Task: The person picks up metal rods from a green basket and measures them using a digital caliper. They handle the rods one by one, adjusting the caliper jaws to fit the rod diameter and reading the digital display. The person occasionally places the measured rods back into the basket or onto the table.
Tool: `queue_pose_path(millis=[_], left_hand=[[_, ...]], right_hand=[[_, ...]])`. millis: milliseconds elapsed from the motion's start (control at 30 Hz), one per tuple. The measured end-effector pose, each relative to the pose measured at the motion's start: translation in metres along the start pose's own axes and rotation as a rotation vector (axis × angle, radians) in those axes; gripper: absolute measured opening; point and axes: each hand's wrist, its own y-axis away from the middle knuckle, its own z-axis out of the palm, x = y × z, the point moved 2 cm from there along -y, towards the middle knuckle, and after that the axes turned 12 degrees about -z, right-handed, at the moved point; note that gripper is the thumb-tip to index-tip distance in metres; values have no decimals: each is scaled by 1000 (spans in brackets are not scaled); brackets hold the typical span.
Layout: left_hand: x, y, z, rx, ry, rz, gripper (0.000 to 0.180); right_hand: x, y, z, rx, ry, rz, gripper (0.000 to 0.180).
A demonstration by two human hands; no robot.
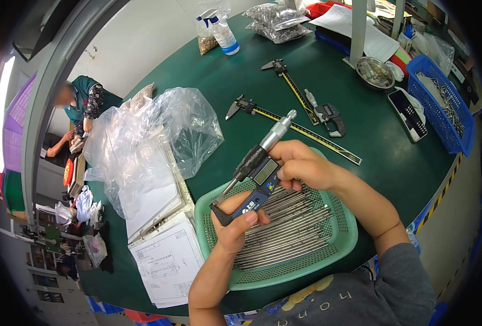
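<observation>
A digital micrometer [265, 173] with a black frame, a small display and a silver thimble is held slanted over a green plastic basket [351, 228]. My left hand [231, 231] is closed round the lower end of its frame. My right hand [309, 165] is curled against the micrometer's upper part, beside the display and thimble. Whether anything sits between its measuring faces, I cannot make out. Many thin metal rods [290, 231] lie side by side in the basket below both hands.
Beyond the basket lie two digital calipers [311, 134] [292, 87] and a second micrometer [330, 115]. Clear plastic bags [159, 122] cover a binder near a drawing sheet [167, 263] at left. A phone [407, 115], metal bowl [375, 73] and blue basket [451, 130] stand right. Another person [89, 100] works far left.
</observation>
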Motion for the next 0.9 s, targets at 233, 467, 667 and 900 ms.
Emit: queue_pose_path(millis=[233, 467, 667, 900], left_hand=[[-2, 0, -7, -16, 129, 35, 46], [-4, 0, -13, -62, 182, 57, 45], [-6, -1, -13, -96, 195, 31, 44], [-5, 1, -7, -55, 151, 20, 46]], right_hand=[[3, -2, -11, 340, -73, -135, 30], [-18, -2, -28, 245, 84, -374, 18], [-23, 0, -39, 167, 167, -267, 19], [-12, 1, -42, 216, 211, -163, 29]])
